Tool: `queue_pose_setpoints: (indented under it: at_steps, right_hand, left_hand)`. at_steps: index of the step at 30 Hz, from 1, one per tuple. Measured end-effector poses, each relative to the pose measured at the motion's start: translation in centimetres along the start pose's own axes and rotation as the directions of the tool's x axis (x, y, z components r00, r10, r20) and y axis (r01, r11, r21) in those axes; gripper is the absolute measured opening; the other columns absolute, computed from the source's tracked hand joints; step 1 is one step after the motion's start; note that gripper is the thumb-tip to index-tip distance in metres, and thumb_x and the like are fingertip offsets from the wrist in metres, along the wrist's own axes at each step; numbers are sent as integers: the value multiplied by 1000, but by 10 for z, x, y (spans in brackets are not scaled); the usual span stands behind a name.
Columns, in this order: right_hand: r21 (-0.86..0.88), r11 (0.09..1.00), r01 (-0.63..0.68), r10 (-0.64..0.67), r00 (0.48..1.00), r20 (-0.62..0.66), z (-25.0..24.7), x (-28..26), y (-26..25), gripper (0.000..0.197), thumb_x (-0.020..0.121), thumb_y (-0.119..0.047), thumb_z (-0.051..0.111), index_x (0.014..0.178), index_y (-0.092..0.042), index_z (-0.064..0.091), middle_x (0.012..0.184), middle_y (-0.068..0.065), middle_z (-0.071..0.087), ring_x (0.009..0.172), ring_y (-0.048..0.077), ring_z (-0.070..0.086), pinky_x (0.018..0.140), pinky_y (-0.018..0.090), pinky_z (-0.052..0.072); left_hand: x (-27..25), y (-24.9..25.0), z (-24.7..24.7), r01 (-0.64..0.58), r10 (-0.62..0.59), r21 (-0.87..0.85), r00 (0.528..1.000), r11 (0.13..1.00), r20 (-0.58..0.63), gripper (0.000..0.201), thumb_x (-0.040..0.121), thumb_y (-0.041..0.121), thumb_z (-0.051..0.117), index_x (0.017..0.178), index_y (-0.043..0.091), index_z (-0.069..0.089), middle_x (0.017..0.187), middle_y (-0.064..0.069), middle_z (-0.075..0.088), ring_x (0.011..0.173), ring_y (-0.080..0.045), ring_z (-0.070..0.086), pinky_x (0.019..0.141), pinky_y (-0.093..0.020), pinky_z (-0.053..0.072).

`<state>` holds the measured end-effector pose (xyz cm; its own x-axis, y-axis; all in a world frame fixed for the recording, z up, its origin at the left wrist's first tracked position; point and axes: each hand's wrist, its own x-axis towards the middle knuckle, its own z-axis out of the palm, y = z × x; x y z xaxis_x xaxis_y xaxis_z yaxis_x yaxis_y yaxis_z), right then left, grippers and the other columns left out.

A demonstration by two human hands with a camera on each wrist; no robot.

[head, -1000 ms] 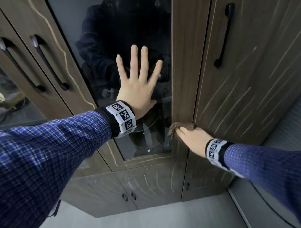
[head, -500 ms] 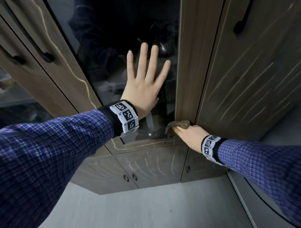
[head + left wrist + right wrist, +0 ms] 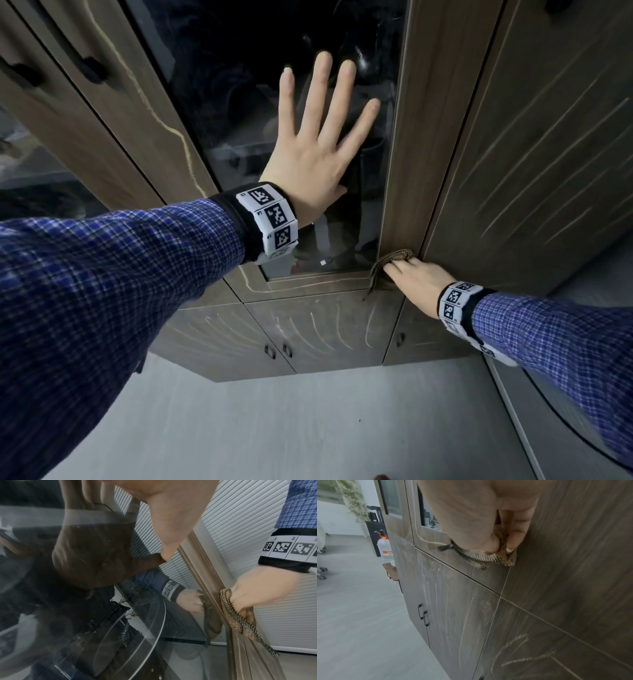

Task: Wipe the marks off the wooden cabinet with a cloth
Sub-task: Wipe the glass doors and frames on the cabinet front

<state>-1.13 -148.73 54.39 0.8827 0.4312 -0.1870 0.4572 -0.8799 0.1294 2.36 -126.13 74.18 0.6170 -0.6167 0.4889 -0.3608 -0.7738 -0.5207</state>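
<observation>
The left hand (image 3: 317,161) lies flat against the dark glass pane (image 3: 239,85) of the wooden cabinet (image 3: 534,144), its fingers straight and spread, holding nothing. The right hand (image 3: 416,279) curls its fingers and thumb around a bunched brown cloth (image 3: 394,258) and presses it to the door frame at the pane's lower right corner. Pale chalky marks (image 3: 322,330) streak the lower doors and the door on the right.
</observation>
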Motion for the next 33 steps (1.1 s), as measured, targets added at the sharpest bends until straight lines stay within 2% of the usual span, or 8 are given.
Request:
queue_pose_setpoints:
  at_steps: [5,9,15,24,27,29,31,33]
  right_hand:
    - [210,966,-150,143,988,50,1,9,-5,47,79,6,49,119,-18,48,111,5,61,95,30,63,71,36,51]
    - [265,948,-176,152,982,111,5,33,-25,29,83,1,48,104,-17,58,99,8,64,92,29,65,75,35,55]
    - [324,942,-86,63,995,79,7,55,-51,23,86,-2,50,100,-19,56,100,8,65,92,29,65,78,35,53]
    - [164,972,-167,138,975,174,-9,42,-32,22,86,0,48,100,-13,58,98,10,65,90,30,66,75,36,54]
    - [180,971,-159,120,970,211,-14,53,-52,20,89,-5,52,105,-14,60,104,9,65,95,28,66,77,33,53]
    - [272,953,-135,87,980,180,-15,65,-75,14,89,-9,54,97,-15,63,100,6,67,94,26,66,78,33,53]
    - [317,942,-112,70,988,141,-19,76,-98,10,91,-12,54,89,-15,63,93,4,65,87,24,64,71,30,46]
    - [315,946,-73,47,995,88,-23,83,-116,12,92,-10,53,95,-13,64,95,6,64,87,25,62,69,28,41]
  left_hand:
    - [0,0,2,-13,13,1,1000,1000,-2,111,81,54,71,160,15,5,162,-33,4,148,-56,5,111,-76,3]
    - [0,-1,6,-18,18,-3,1000,1000,-4,110,81,56,70,160,16,5,162,-32,5,148,-56,6,112,-77,5]
    - [0,-3,4,-34,34,0,999,999,-6,113,79,57,72,160,16,5,162,-32,5,148,-56,7,112,-78,7]
    - [-5,-15,2,-78,78,13,997,997,6,104,84,49,68,160,16,7,163,-30,4,149,-54,5,115,-75,6]
    - [-7,-22,1,-126,126,18,992,992,8,99,85,46,66,160,16,8,164,-27,4,150,-53,4,117,-71,5]
    - [-9,-28,1,-150,150,15,989,989,20,101,84,50,67,160,17,9,165,-26,4,150,-52,4,118,-69,3]
    - [-9,-32,2,-173,173,15,985,985,25,101,84,54,66,160,18,10,165,-25,4,150,-51,4,119,-66,2]
    - [-9,-34,2,-187,187,9,982,982,27,100,85,54,66,160,18,10,165,-24,4,151,-50,4,120,-65,2]
